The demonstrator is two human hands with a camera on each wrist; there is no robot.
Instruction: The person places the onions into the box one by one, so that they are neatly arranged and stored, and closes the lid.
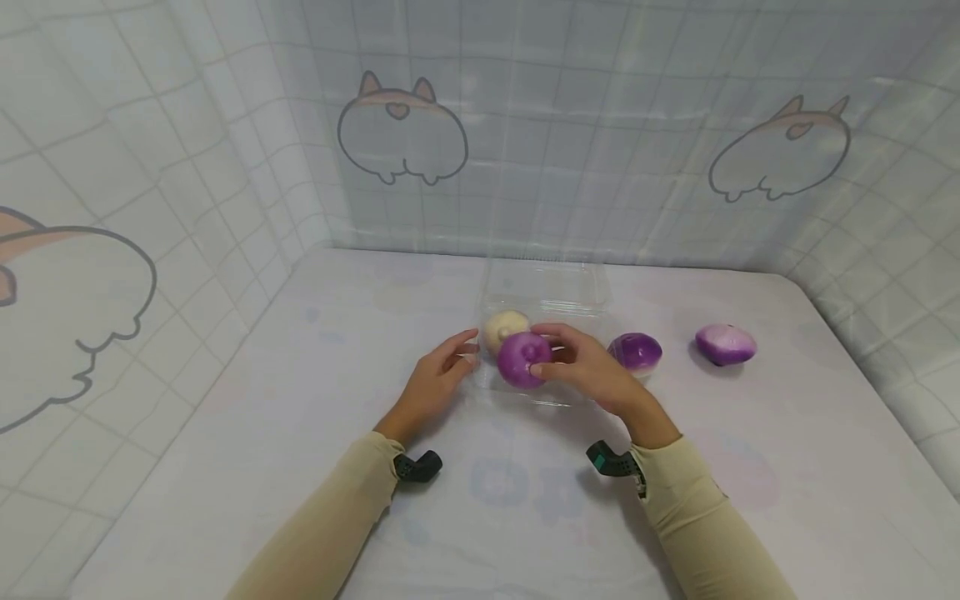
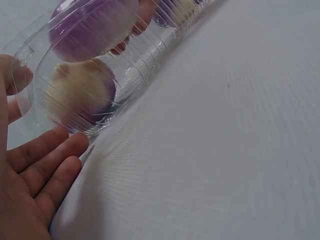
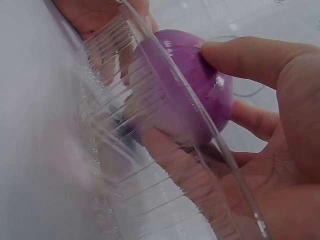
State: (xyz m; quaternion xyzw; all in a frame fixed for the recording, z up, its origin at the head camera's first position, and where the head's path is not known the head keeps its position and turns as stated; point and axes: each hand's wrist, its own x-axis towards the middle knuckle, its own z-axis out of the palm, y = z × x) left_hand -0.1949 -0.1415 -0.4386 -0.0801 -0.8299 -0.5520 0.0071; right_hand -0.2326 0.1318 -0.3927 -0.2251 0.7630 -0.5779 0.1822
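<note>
A clear plastic clamshell box [image 1: 491, 379] stands with its lid [image 1: 551, 283] raised at the back. My right hand [image 1: 588, 367] grips a purple onion [image 1: 522, 360] over the box's front, thumb and fingers spread around it. In the right wrist view, the box's clear rim [image 3: 187, 95] crosses in front of this onion. A pale onion with a purple side [image 2: 82, 90] lies inside at the left. My left hand [image 1: 435, 375] is at the box's left side. In the left wrist view its fingertips [image 2: 75, 142] rest against the ribbed wall, fingers fairly straight.
Just right of the box sits a purple and white onion [image 1: 636, 352]. Another [image 1: 725, 344] lies farther right on the white tablecloth [image 1: 337, 500]. Behind and at both sides rise white gridded curtain walls [image 1: 555, 192] with cartoon animal drawings.
</note>
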